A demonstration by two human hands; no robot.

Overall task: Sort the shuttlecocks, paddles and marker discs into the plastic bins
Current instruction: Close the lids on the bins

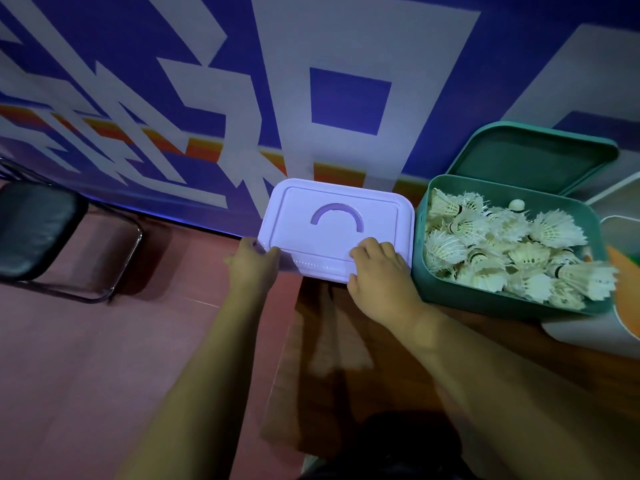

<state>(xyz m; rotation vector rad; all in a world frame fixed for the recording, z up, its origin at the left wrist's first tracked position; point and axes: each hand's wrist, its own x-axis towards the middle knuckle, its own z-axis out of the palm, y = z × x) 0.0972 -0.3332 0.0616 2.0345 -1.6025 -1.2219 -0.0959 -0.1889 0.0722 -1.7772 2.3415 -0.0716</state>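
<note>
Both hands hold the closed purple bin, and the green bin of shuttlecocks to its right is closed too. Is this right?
Not entirely. In the head view the green bin is open: its green lid stands tilted up behind it, and the shuttlecocks lie uncovered inside. The rest is right: the left hand and right hand hold the closed purple bin.

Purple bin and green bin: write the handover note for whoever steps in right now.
Left hand grips the purple bin at its front left corner; right hand grips its front right edge. Its lid is on, so the contents are hidden.
Green bin stands beside it on the table, open and full of shuttlecocks: that part looks done.
Left: no paddles or marker discs are clearly visible. An orange item at the right edge is unidentifiable. The green bin is not yet closed.
</note>
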